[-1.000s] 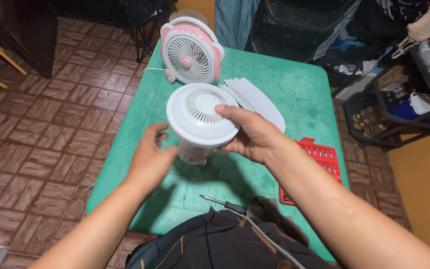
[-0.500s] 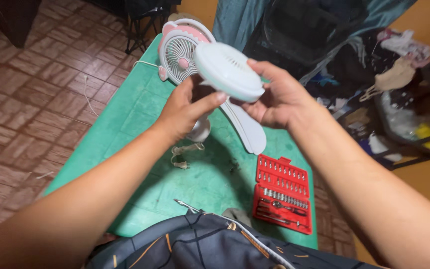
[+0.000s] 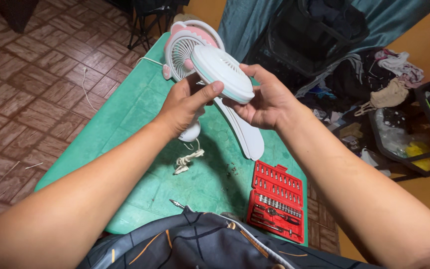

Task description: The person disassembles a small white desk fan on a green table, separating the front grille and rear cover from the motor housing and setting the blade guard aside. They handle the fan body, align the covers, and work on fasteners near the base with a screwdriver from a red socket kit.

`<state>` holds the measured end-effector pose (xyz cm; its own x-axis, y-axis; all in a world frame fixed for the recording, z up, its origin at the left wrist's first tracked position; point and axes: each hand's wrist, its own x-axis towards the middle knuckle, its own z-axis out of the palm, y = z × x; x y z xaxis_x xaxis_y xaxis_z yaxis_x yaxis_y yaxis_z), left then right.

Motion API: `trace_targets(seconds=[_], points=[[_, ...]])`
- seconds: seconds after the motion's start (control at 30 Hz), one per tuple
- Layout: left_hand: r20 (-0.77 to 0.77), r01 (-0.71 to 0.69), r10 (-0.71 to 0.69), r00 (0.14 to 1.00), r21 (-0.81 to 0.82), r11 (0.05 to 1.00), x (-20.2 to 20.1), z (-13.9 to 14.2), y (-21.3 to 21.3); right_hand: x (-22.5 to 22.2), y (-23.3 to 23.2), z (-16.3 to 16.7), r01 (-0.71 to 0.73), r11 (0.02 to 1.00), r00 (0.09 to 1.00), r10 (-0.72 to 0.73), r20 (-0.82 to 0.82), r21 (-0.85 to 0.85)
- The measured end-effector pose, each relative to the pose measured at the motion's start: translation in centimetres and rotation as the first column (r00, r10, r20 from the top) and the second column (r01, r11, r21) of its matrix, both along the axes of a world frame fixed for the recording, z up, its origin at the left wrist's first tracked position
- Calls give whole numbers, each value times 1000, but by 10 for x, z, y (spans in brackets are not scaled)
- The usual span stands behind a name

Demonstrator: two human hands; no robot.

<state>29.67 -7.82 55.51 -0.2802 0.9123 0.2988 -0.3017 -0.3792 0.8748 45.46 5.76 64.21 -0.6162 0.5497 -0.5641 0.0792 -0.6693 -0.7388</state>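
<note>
I hold a small white round fan (image 3: pixel 221 72) with a pale green rim up over the green table (image 3: pixel 125 119), tilted on edge. My left hand (image 3: pixel 185 102) grips its near side, thumb on the rim. My right hand (image 3: pixel 265 97) supports its right side from below. The fan's white base (image 3: pixel 191 132) hangs under my left hand, and its bundled white cord (image 3: pixel 187 160) lies on the table. Behind it stands a pink and white fan (image 3: pixel 182 47). A white fan grille piece (image 3: pixel 245 132) lies flat under my hands.
An open red socket and bit set (image 3: pixel 274 199) lies at the table's near right edge. A screwdriver tip (image 3: pixel 176 203) shows at the near edge, with small screws (image 3: pixel 232 170) scattered by it. Clothes and crates (image 3: pixel 399 114) crowd the right; brown tiled floor (image 3: pixel 36 84) lies left.
The view has shifted as I lifted the white fan from in front of me and turned it from face-up to tilted on edge. Both hands stayed on it.
</note>
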Motion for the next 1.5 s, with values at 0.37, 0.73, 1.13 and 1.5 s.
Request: trace_targets(seconds=[0.37, 0.73, 1.13, 1.5], points=[[25, -36, 37, 999, -56, 998, 4, 63, -5, -7, -31, 91, -131, 950, 982, 85, 170, 283], [79, 45, -35, 996, -128, 991, -2, 78, -11, 5, -33, 124, -414, 303, 909, 182, 374, 858], [345, 409, -326, 880, -205, 889, -14, 111, -19, 8, -39, 147, -473, 561, 874, 202, 442, 679], [21, 314, -360, 933, -540, 781, -12, 116, 16, 29, -9, 128, -351, 789, 907, 152, 394, 504]])
